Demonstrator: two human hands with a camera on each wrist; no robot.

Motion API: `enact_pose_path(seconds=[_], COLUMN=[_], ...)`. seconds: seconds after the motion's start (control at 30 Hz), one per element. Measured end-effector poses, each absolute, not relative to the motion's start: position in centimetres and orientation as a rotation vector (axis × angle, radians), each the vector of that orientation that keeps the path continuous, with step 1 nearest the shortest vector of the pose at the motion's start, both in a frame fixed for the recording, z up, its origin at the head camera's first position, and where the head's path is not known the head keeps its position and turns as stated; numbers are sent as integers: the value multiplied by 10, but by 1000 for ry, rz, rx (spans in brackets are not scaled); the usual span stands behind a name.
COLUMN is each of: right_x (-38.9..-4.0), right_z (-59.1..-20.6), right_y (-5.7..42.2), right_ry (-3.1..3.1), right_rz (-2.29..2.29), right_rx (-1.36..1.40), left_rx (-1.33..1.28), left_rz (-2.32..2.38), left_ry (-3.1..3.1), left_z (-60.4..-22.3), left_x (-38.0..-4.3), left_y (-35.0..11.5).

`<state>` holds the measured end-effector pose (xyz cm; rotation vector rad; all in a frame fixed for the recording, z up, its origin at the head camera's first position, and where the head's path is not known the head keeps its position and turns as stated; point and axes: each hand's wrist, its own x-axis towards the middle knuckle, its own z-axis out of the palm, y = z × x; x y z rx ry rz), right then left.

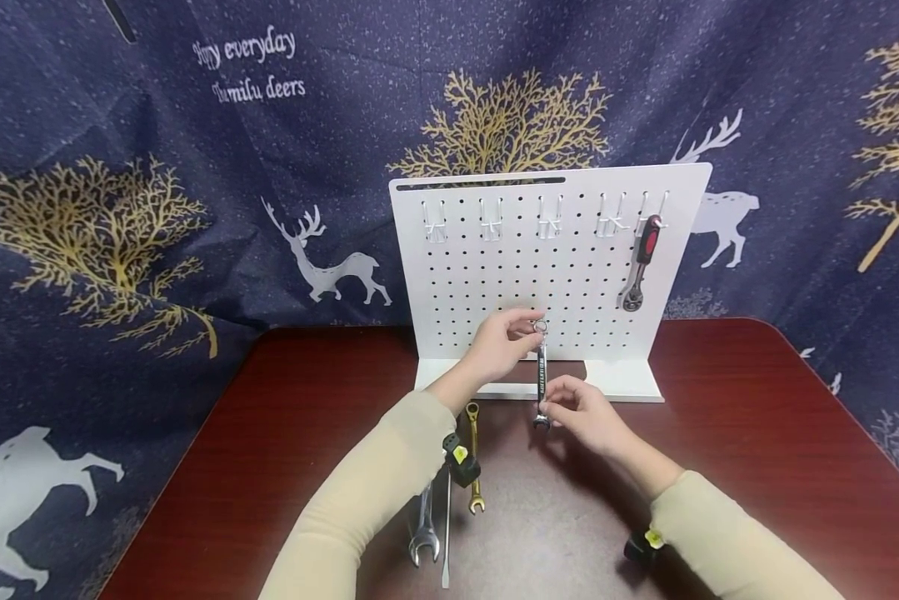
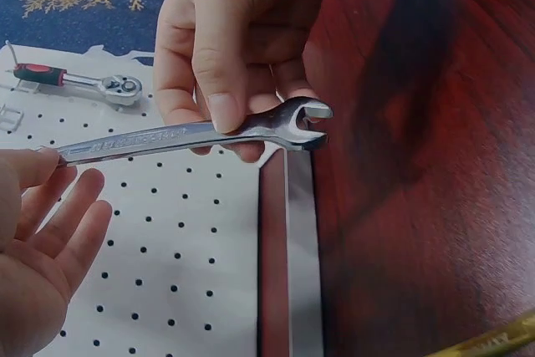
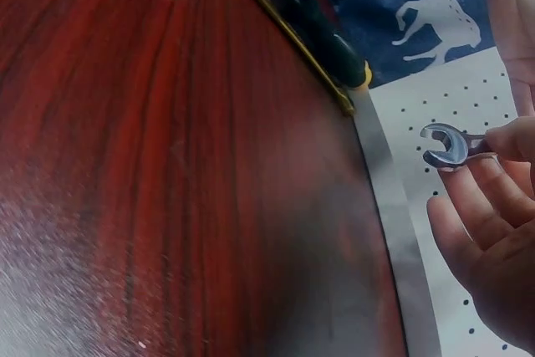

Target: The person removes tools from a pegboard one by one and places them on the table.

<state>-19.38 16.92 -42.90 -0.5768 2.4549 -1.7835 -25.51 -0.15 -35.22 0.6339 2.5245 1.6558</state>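
Note:
A silver combination wrench (image 1: 542,375) is held upright in front of the white pegboard (image 1: 456,292), its ring end up and its open jaw end down. My left hand (image 1: 500,346) pinches it near the ring end. Lower down, my right hand (image 1: 580,412) grips it between thumb and fingers just above the open end, as the left wrist view also shows with the wrench (image 2: 175,138) spanning both hands. In the right wrist view the open end of the wrench (image 3: 451,148) sticks out past the right thumb.
On the dark red table lie a gold wrench (image 1: 474,458), a larger silver wrench (image 1: 424,537) and a screwdriver (image 3: 330,43), partly behind my left sleeve. A ratchet (image 1: 639,267) hangs at the pegboard's right. Several white hooks (image 1: 491,221) line its top.

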Motion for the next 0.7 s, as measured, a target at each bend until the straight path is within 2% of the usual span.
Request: enact_pose_path(seconds=[0.7], right_x=[-182], right_z=[-446], right_y=[149], right_ry=[2333], right_rz=[-1677], right_rx=[-599], left_rx=[588], left_rz=[1532], left_ry=[2575], left_z=[-388], left_x=[-244], left_y=[-33])
